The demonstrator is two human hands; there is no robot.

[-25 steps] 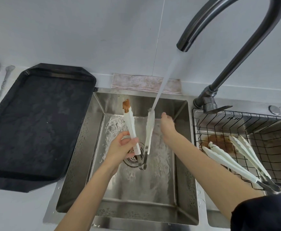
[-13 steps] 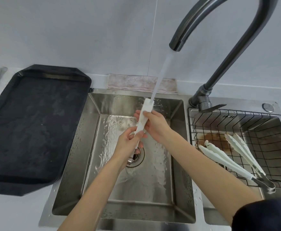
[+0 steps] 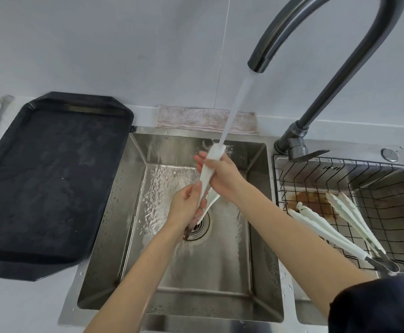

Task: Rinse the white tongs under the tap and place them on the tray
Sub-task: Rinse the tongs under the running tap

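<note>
currently the white tongs [image 3: 208, 179] sit over the left sink basin [image 3: 220, 272], tips up, directly in the water stream [image 3: 238, 102] falling from the tap [image 3: 316, 39]; held this way the water strikes the tip end and runs down the blades toward the drain [image 3: 199, 228], which looks like the reason for the upright tilt. the left hand [image 3: 186, 210] is wrapped closed around the lower, hinge end of the tongs, just above the drain, thumb pressed on the near blade. the right hand [image 3: 220, 175] is closed around the upper part, fingers curled over the tips where the stream lands, apparently rubbing. both forearms reach in from the bottom edge, the right one crossing over the basin from the right side, dark sleeve [image 3: 376, 306] at the elbow. the black tray [image 3: 52, 183] lies on the counter just left of the basin, nothing on it, so the placing step is not yet done. two more pairs of white tongs [image 3: 340, 229] lie in the wire basket [image 3: 388, 212] over the right basin, with a brown stain beneath them. a folded cloth [image 3: 196, 118] rests behind the sink. judgement: rinse step under way.
</note>
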